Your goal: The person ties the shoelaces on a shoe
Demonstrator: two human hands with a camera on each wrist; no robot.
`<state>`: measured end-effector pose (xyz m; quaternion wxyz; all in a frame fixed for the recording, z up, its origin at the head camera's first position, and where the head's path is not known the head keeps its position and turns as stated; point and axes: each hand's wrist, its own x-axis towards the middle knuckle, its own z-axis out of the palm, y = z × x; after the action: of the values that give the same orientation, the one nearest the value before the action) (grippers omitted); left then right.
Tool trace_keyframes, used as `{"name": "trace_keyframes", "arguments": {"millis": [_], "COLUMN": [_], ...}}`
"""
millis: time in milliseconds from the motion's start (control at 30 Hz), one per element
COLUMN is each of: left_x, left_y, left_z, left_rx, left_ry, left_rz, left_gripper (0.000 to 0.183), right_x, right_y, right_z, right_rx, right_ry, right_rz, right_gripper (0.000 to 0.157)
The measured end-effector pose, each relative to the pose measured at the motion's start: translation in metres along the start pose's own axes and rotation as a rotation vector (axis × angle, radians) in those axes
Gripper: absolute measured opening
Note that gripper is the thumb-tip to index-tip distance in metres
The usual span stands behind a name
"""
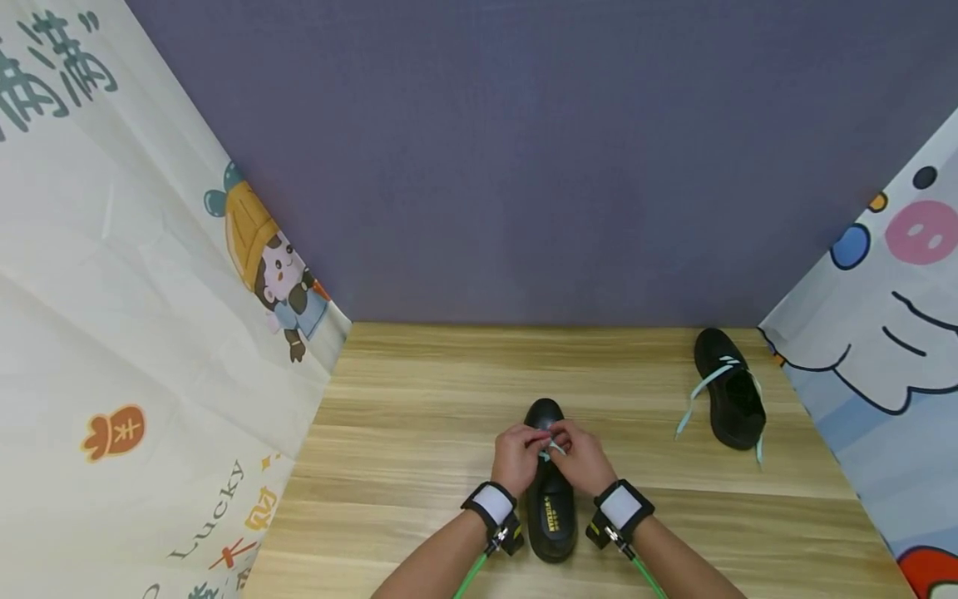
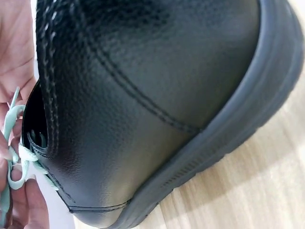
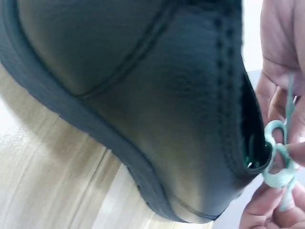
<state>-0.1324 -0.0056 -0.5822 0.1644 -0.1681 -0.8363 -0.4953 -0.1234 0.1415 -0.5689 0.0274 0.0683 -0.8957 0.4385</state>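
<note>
Pinching the lace (image 1: pixel 557 448), left hand (image 1: pixel 516 459) and right hand (image 1: pixel 587 462) meet over the shoe (image 1: pixel 551 492), equally near, its long axis running toe-away between them.

Pale wood-grain surface (image 1: pixel 419 366): black shoe (image 1: pixel 551 491) near middle, second shoe (image 1: pixel 737 403) back right.
</note>
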Motion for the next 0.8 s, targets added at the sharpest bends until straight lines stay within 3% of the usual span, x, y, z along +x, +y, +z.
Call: {"name": "trace_keyframes", "arguments": {"millis": [167,333,633,800], "left_x": [0.003,0.007,0.01,0.008], "left_y": [0.001,0.005,0.005,0.002], "left_z": [-0.004,-0.008,-0.009,-0.009], "left_rx": [0.027,0.04,-0.055,-0.103], "left_ry": [-0.09,-0.163,-0.227,-0.218], "left_rz": [-0.025,-0.097,-0.264,-0.347], "left_gripper": [0.004,0.005,0.007,0.007], "right_x": [-0.002,-0.003,-0.005,-0.004], "right_y": [0.007,0.011,0.019,0.026], "right_z": [0.002,0.003,0.004,0.004], "right_rx": [0.119,0.098,-0.188,-0.286], "right_ry": [-0.047,-0.028,0.152,0.204], "right_rz": [-0.02,-0.128,-0.532,-0.658], "right_gripper": [0.043,0.047,0.031,0.024]}}
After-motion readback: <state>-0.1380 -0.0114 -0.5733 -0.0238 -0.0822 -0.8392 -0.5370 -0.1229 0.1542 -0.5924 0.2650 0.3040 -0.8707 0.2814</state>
